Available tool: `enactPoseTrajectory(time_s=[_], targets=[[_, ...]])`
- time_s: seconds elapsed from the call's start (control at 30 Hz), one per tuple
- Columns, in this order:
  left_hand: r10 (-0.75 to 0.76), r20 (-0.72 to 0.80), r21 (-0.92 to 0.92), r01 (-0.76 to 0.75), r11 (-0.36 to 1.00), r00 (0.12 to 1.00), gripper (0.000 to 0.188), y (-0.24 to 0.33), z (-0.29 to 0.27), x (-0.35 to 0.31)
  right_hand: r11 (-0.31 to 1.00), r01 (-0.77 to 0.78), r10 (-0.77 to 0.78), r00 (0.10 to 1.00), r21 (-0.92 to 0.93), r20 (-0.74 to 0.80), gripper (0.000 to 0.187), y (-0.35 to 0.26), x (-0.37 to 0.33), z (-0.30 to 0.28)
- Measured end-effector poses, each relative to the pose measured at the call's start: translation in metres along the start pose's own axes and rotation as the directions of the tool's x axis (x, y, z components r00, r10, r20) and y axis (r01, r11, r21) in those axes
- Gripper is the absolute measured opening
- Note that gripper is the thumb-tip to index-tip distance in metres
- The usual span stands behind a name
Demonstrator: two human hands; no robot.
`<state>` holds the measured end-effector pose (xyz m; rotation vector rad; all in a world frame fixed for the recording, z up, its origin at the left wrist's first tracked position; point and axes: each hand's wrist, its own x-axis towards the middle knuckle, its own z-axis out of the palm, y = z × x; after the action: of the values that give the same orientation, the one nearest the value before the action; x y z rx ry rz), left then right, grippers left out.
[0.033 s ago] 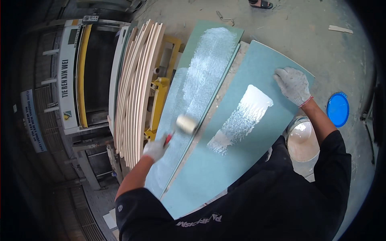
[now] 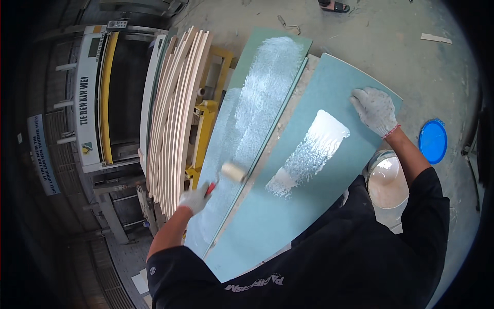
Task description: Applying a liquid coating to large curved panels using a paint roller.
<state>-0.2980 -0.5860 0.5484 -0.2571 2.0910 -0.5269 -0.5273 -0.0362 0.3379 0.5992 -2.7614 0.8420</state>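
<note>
Teal board (image 2: 252,123) below: left hand (image 2: 194,200) grips roller (image 2: 234,172), handle (image 2: 211,187) pointing up-right, long head crosswise.

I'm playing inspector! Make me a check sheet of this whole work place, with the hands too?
Surface: left green board has whitish coating on much of it; right green board has a white patch.
Job's things: roller over the left green board; bucket with whitish stuff inside.
Clutter: blue lid, pale strip and bent metal piece on the floor.
Grippers: gloved left hand grips the roller's red handle; gloved right hand rests on the right green board.
Cables: none seen for certain; right edge too dark.
Surroundings: stacked planks, white-and-yellow machine, someone's sandalled foot.
</note>
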Motion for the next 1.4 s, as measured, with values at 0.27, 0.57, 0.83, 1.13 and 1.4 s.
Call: enactPoseTrajectory(time_s=[0.27, 0.57, 0.83, 1.13, 1.4], targets=[[-0.063, -0.331, -0.203, -0.006, 0.979, 0.941, 0.057, -0.038, 0.031, 0.053, 0.999, 0.004, -0.003, 1.0, -0.044, 0.017, 0.018, -0.011, -0.007, 0.0], [-0.017, -0.683, -0.305, -0.264, 0.915, 0.73, 0.047, 0.07, -0.229, 0.235, 0.996, 0.053, -0.055, 0.998, -0.074, -0.019, 0.016, -0.021, 0.005, 0.005], [0.064, -0.321, -0.108, -0.104, 0.989, 0.945, 0.061, -0.053, -0.036, 0.104, 0.999, 0.015, -0.018, 0.998, -0.035, -0.067, 0.015, -0.011, -0.001, 0.001], [0.066, -0.6, -0.212, -0.238, 0.948, 0.797, 0.06, 0.02, -0.188, 0.212, 1.0, 0.029, -0.029, 1.0, -0.01, -0.013, 0.014, -0.016, -0.003, 0.005], [0.077, -0.632, -0.261, -0.305, 0.916, 0.771, 0.057, -0.013, -0.136, 0.219, 0.999, 0.043, -0.043, 0.998, 0.003, -0.035, 0.013, -0.013, 0.003, 0.001]])
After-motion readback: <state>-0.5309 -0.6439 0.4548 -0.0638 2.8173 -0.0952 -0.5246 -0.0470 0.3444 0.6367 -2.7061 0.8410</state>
